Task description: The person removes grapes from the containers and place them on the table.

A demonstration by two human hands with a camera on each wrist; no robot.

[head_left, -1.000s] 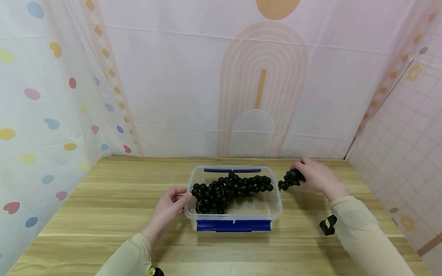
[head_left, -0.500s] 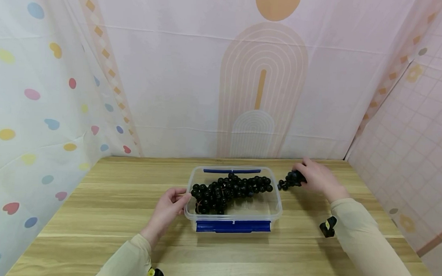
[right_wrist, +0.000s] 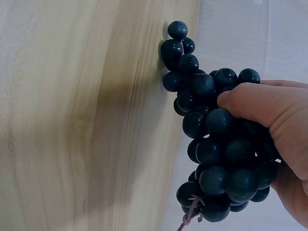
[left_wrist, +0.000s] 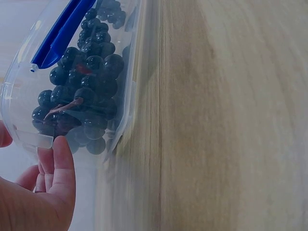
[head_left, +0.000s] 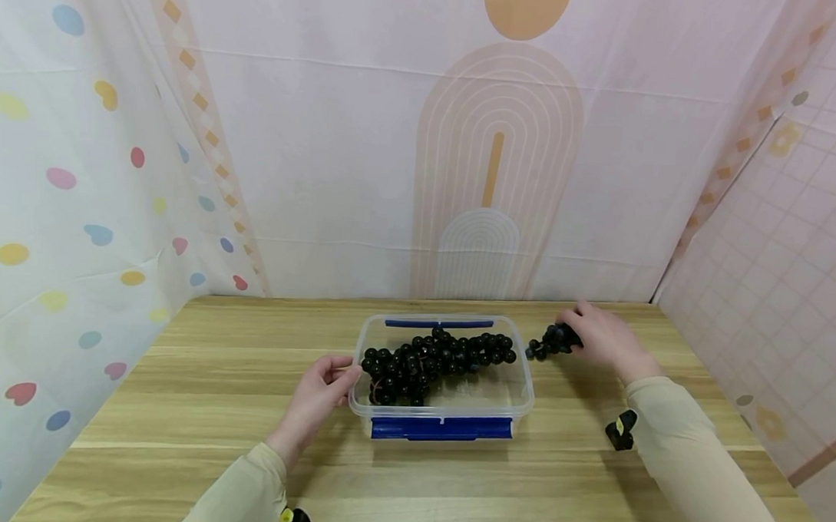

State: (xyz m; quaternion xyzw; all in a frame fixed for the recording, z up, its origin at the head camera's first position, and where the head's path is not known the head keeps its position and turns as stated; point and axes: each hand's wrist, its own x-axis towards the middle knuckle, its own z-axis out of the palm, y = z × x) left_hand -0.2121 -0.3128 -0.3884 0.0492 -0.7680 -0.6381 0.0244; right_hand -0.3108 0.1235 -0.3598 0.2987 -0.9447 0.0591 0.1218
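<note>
A clear plastic food container point(head_left: 447, 409) with blue clip latches stands lidless on the wooden table. Bunches of dark grapes point(head_left: 414, 364) lie along its inside. My left hand point(head_left: 321, 388) holds the container's left end at the rim; in the left wrist view the fingertips point(left_wrist: 62, 149) press under the lip. Right of the container, my right hand point(head_left: 598, 336) grips another bunch of dark grapes point(head_left: 550, 340) from above. The right wrist view shows the thumb on these grapes point(right_wrist: 216, 144), a brownish stem at one end; the tapered end reaches down near the table.
The pale wood table point(head_left: 212, 407) extends on all sides of the container. A patterned curtain point(head_left: 338, 174) hangs at its back edge and more cloth borders both sides. Black wrist devices point(head_left: 621, 429) are on both forearms.
My right hand and its grapes have shifted very slightly to the right. The left hand and the container have stayed in place.
</note>
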